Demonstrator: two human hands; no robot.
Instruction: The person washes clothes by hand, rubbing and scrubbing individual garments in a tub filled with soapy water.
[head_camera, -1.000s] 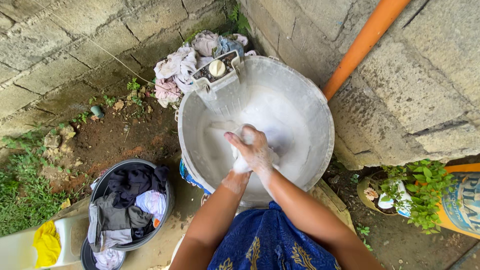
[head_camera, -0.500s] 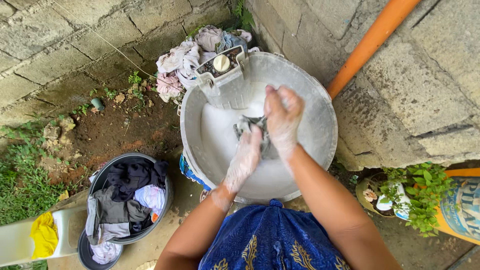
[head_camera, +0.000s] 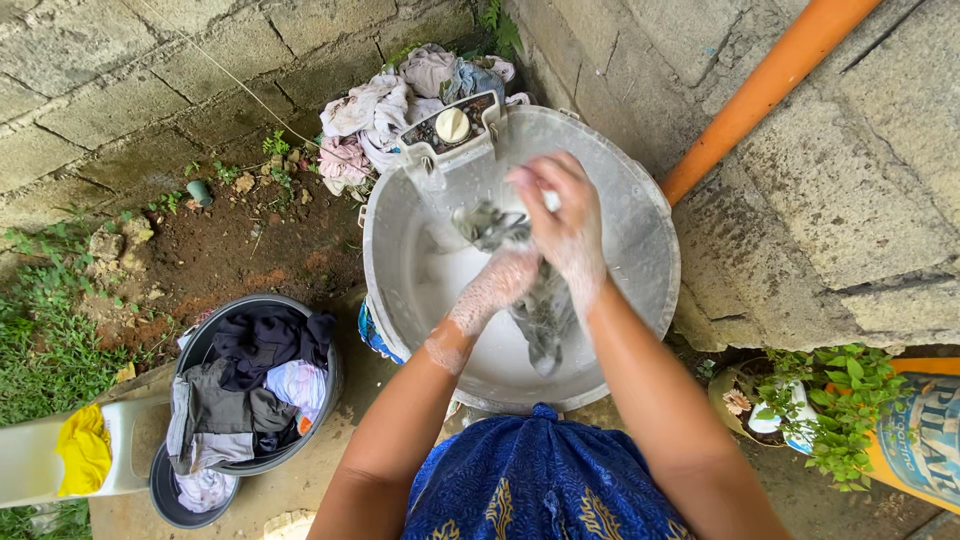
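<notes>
A wet grey cloth hangs lifted above the soapy water in a big grey wash basin. My right hand, foamy with suds, grips the cloth's upper part near the basin's far side. Lower down, my left hand is closed around the same cloth, also covered in foam. A white washboard leans on the basin's far rim.
A dark tub of mixed clothes stands at the left, with a yellow cloth on a white container beside it. A heap of pale laundry lies behind the basin. An orange pipe runs up the block wall; potted plants sit at the right.
Both hands have risen from the water toward the basin's far side, lifting the grey cloth clear of the suds; it now hangs down between them.
</notes>
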